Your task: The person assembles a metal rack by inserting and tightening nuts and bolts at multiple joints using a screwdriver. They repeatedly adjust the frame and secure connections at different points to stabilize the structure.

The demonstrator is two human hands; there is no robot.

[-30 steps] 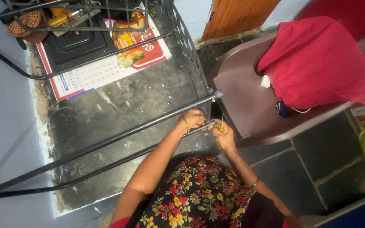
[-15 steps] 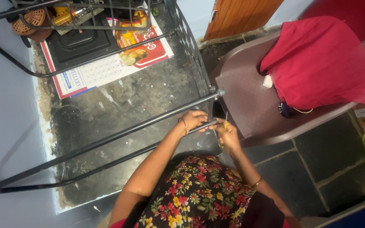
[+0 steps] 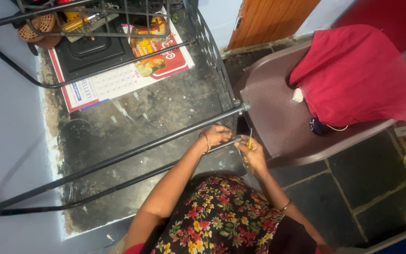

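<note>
Nearest the camera, a flowered garment (image 3: 222, 221) fills the bottom edge, and both forearms reach forward from it. The left hand (image 3: 217, 135) is curled around the end of the lower metal rod (image 3: 118, 181) of a dark tubular frame, fingers wrapped over it. Just beside it, the right hand (image 3: 252, 153) is closed on a thin yellow-handled tool (image 3: 250, 139), held upright with its tip at the rod's end; the fingers hide how tool and rod meet. A second, upper rod (image 3: 165, 146) runs alongside the first, just beyond the hands. To the right, close by, stands a brown plastic chair (image 3: 273, 113) with a red cloth (image 3: 358, 77) heaped on its seat. Under the frame lies a stained dark floor (image 3: 118, 122). Farther off, a calendar sheet (image 3: 118, 82) lies flat beneath a black tray (image 3: 90, 51), and a wooden door (image 3: 269, 19) stands beyond.
</note>
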